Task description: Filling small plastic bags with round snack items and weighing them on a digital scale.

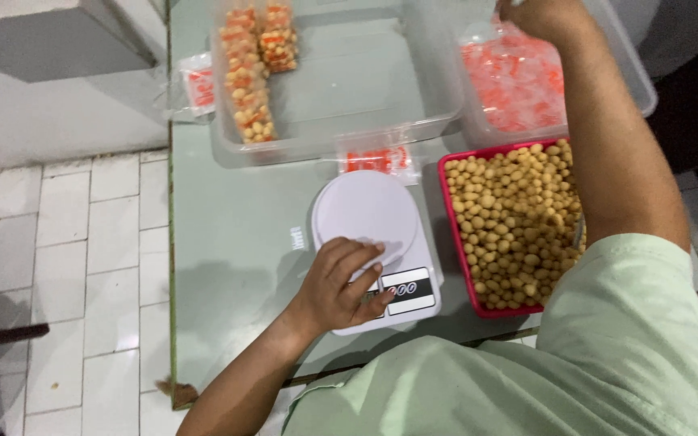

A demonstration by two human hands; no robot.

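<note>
Left hand rests on small white digital kitchen scale, fingers spread loosely across front edge by display, gripping nothing. Scale platform bare, on grey-green table. Right hand reaches into clear plastic tub of orange-printed empty bags; grip cannot be told. Red tray of yellow-brown round snacks just right of scale.

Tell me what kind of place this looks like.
Probably a small home snack-packing spot: a white kitchen scale under the left hand, a red tray of round snacks, and filled packets in a clear bin.
</note>
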